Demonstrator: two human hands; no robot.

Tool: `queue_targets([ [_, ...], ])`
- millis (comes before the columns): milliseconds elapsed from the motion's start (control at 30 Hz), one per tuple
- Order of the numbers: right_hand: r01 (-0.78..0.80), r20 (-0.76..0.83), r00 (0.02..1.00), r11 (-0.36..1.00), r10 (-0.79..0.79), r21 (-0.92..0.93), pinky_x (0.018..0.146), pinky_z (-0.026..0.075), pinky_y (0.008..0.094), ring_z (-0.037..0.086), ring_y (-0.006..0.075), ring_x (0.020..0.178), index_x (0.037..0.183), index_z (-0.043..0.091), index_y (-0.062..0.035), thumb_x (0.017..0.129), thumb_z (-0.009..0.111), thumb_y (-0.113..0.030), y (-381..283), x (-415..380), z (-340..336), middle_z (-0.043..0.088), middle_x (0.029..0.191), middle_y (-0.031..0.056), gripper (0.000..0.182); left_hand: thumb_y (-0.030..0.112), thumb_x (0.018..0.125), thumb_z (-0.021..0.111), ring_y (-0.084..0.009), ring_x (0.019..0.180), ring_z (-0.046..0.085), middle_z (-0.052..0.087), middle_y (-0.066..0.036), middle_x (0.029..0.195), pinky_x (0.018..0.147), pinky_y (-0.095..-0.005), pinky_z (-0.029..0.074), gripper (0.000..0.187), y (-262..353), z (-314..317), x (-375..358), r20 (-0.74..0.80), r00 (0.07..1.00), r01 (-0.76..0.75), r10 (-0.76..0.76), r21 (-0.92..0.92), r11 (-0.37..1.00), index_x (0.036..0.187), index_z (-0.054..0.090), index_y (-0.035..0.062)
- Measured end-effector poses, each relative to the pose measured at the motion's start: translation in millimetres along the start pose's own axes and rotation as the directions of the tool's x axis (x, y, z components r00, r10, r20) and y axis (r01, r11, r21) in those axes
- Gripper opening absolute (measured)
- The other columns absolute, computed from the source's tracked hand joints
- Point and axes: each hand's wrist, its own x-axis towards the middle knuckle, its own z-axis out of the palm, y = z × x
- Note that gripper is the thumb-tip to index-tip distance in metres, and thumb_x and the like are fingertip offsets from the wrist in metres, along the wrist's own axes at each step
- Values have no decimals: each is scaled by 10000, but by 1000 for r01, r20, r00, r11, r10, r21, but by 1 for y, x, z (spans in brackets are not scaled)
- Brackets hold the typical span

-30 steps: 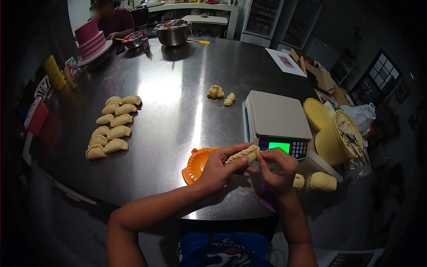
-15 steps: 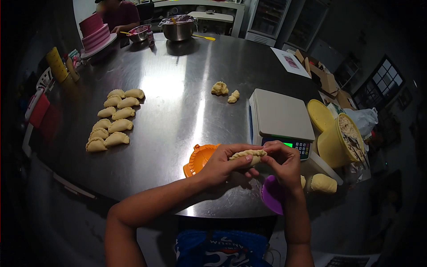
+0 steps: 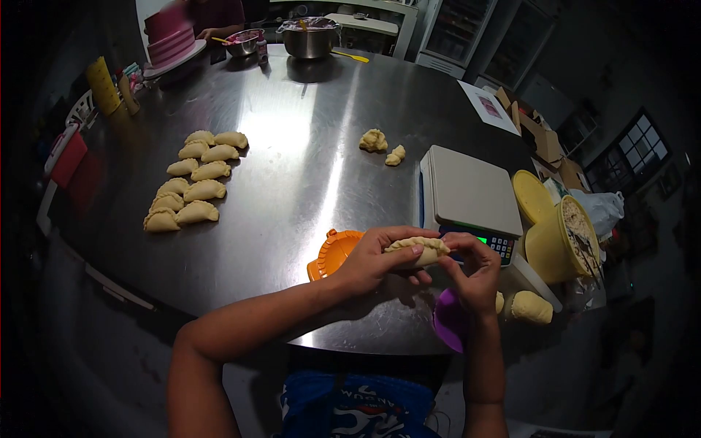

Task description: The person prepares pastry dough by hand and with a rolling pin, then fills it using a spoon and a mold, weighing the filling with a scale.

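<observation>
An uncooked, half-moon empanada (image 3: 415, 252) with a crimped upper edge is held over the front of the steel table. My left hand (image 3: 372, 261) is closed around it from the left, thumb across its near side. At its right end, my right hand (image 3: 473, 271) has thumb and index finger bent about the tip; the exact contact is partly hidden. Beside my left hand lies an orange dough press (image 3: 330, 255), partly covered by it. Below my right wrist sits a purple bowl (image 3: 447, 321), partly hidden.
Crimped empanadas (image 3: 210, 170) lie in two columns at left. Dough scraps (image 3: 373, 141) are mid-table, near a scale (image 3: 473, 186). A yellow tub of filling (image 3: 549, 244) and dough block (image 3: 531, 307) stand right. At the back are a pink cake (image 3: 171, 40), metal pot (image 3: 309, 44) and a person (image 3: 219, 18).
The view has shifted slightly, so the table's contents appear farther right. My right thumb and index finger have loosened a little at the empanada's right end; my left hand keeps its hold.
</observation>
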Motion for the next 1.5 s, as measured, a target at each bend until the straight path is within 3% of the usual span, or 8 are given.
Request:
queue_targets([
  [67,-30,-12,999,996,32,87,807,500,263,639,135,858,905,682,20,790,722,39,-1,1,3,688,898,88,123,196,971,589,-174,872,701,643,-173,1135,801,-317,590,423,-3,-3,1,12,1000,-2,3,-68,998,1327,516,-20],
  [267,217,-53,967,917,-248,-335,774,507,275,656,183,810,884,690,7,752,737,55,3,-1,3,689,874,83,148,205,975,580,-181,855,701,646,-171,1111,794,-323,592,407,1,3,-3,-48,997,57,-63,-106,993,1310,522,-18],
  [433,467,153,854,603,-497,-647,773,455,346,645,214,742,954,726,-42,708,737,4,-9,-2,2,683,880,85,251,220,972,584,-176,846,700,651,-160,1098,785,-315,589,413,1,4,-3,-48,998,39,-43,-100,994,1308,526,-12],
  [767,481,315,856,407,-411,-776,886,398,418,625,239,896,1177,691,-80,783,693,-136,-15,-8,-1,660,1060,116,398,231,971,587,-172,848,704,656,-153,1091,802,-306,583,428,0,-1,-1,-77,997,-4,-5,-112,994,1321,525,-7],
  [1167,516,294,854,632,-428,-579,908,413,422,601,310,985,1159,701,-73,851,644,-274,-9,-2,-7,625,1175,189,372,233,985,567,-196,856,704,656,-170,1101,805,-310,585,428,3,-1,-2,-56,998,-16,13,-66,998,1324,527,-25],
  [1233,452,111,888,804,-446,-385,888,453,400,619,307,952,1167,679,-36,888,633,-283,-1,-2,-12,617,1187,199,376,234,987,565,-197,861,704,654,-177,1115,806,-309,584,438,5,-3,0,-11,999,-46,46,-7,999,1346,510,-10],
  [1433,97,38,995,995,-96,-27,873,497,321,629,199,1015,1177,653,-23,835,736,-193,4,-2,-3,603,1197,149,391,216,981,581,-202,916,698,641,-200,1168,814,-311,587,612,12,5,-3,66,997,-35,26,130,991,1497,283,74],
  [1500,92,223,972,992,-71,-83,913,489,333,623,206,1054,1135,676,-32,799,777,-165,2,-3,1,590,1223,152,375,205,978,587,-205,936,695,638,-202,1176,819,-312,588,676,13,4,-3,81,997,-12,-2,172,985,1526,207,94],
])
